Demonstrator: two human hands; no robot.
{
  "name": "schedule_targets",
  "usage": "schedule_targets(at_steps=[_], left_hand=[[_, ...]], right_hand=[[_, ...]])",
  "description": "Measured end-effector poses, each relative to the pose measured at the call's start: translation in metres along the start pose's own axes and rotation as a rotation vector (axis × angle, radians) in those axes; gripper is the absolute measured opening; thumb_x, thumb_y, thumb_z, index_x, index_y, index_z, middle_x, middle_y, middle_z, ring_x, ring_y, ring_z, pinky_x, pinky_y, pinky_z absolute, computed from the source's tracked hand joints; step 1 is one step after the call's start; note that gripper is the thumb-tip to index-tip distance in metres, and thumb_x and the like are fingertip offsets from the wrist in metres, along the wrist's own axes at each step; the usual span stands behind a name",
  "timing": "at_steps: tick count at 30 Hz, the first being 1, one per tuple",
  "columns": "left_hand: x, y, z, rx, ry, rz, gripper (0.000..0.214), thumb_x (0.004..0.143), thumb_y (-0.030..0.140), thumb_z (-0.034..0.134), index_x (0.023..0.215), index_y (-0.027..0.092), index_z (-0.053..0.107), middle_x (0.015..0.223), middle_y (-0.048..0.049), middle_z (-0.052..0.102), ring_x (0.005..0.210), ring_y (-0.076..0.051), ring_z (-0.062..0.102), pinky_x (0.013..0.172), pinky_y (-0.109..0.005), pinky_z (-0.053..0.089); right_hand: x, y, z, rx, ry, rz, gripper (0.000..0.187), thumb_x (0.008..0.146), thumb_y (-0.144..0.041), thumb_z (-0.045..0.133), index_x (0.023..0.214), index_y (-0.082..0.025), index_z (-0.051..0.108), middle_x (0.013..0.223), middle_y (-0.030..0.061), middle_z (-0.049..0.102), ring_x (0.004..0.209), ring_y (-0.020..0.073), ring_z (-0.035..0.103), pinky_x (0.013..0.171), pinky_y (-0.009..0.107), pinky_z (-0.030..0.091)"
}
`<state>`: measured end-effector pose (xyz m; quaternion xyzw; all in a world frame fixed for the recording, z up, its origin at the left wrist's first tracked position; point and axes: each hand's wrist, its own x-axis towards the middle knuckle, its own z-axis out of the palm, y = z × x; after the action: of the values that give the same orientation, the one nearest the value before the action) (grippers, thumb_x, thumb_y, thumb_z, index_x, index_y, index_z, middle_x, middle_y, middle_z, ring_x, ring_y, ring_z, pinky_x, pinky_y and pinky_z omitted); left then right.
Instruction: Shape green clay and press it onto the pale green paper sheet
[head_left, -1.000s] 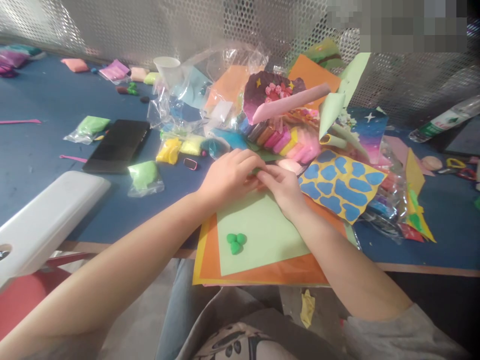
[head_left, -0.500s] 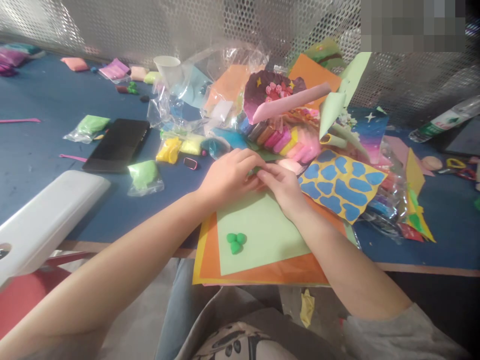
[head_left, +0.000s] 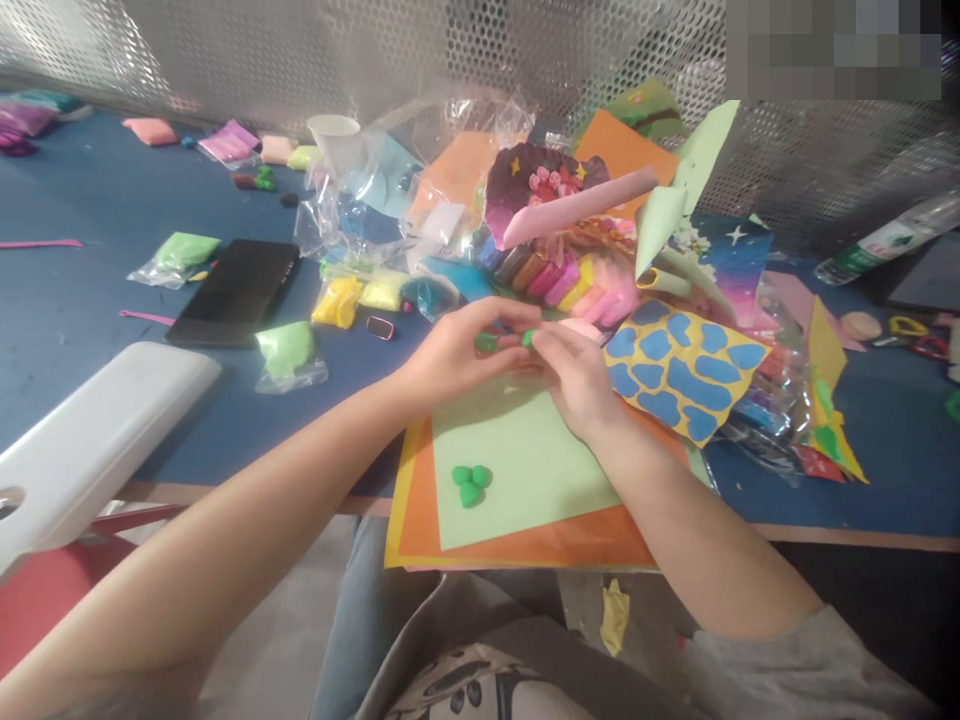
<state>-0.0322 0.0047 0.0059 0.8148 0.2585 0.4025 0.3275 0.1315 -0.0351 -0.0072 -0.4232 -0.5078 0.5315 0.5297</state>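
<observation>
My left hand (head_left: 450,355) holds a lump of green clay (head_left: 486,342) in its curled fingers above the far edge of a light green paper sheet (head_left: 525,460). My right hand (head_left: 574,370) pinches a small green clay bit (head_left: 529,338) between thumb and fingertips, touching the left hand. Three small green clay pieces (head_left: 470,482) lie clustered on the light green sheet, which rests on an orange sheet (head_left: 525,545) and a yellow one.
A yellow card with blue patches (head_left: 679,365) lies right of my hands. Behind them stand clay sticks (head_left: 559,280) and plastic bags. A black phone (head_left: 232,290), bagged green clay (head_left: 289,350) and a white chair part (head_left: 90,440) are at the left on the blue table (head_left: 75,310).
My hands have lifted slightly and parted a little, so the green clay between the fingers now shows. The three pieces on the paper have not moved.
</observation>
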Motion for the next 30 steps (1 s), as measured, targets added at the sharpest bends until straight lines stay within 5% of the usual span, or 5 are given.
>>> schedule_targets(at_steps=[7,14,18,25,30], left_hand=[[0.003,0.002,-0.007,-0.308,-0.065,-0.129,0.07,0.096,0.045,-0.013,0.143,0.019,0.032,0.136,-0.0127,0.053,0.124,-0.023,0.053,0.085,-0.043,0.054],[0.001,0.011,-0.007,-0.889,0.144,-0.39,0.07,0.092,0.064,0.012,0.148,0.023,0.023,0.15,-0.0075,0.038,0.136,-0.026,0.038,0.107,-0.042,0.04],[0.003,0.018,0.0,-1.372,0.335,-0.589,0.066,0.093,0.062,0.018,0.148,0.026,0.023,0.148,-0.0038,0.042,0.136,-0.025,0.039,0.109,-0.039,0.035],[0.006,0.014,-0.003,-1.438,0.48,-0.648,0.061,0.094,0.055,0.03,0.148,0.025,0.027,0.145,-0.0037,0.045,0.134,-0.022,0.041,0.113,-0.035,0.03],[0.006,0.011,-0.008,-1.431,0.552,-0.611,0.062,0.094,0.058,0.026,0.147,0.026,0.028,0.146,-0.0029,0.045,0.134,-0.021,0.042,0.112,-0.035,0.031]], right_hand=[[-0.011,-0.006,0.01,-0.717,-0.183,-0.5,0.044,0.088,-0.027,0.055,0.132,-0.032,0.054,0.141,-0.0002,0.05,0.14,0.0244,0.031,0.119,0.051,0.006],[-0.016,-0.004,0.02,-1.002,-0.476,-0.716,0.052,0.092,-0.016,0.035,0.144,-0.02,0.038,0.147,0.0046,0.041,0.14,0.018,0.032,0.119,0.047,0.012],[-0.015,-0.004,0.021,-1.094,-0.408,-0.731,0.051,0.094,-0.026,0.041,0.142,-0.011,0.038,0.148,0.0118,0.04,0.141,0.021,0.03,0.119,0.051,0.006],[-0.02,-0.008,0.024,-0.922,-0.613,-0.648,0.056,0.093,-0.022,0.039,0.147,-0.013,0.028,0.153,0.0089,0.031,0.144,0.0152,0.021,0.119,0.042,0.02],[-0.017,-0.004,0.021,-1.094,-0.381,-0.658,0.051,0.095,-0.025,0.041,0.143,-0.011,0.037,0.144,0.0122,0.045,0.139,0.0198,0.034,0.119,0.049,0.011]])
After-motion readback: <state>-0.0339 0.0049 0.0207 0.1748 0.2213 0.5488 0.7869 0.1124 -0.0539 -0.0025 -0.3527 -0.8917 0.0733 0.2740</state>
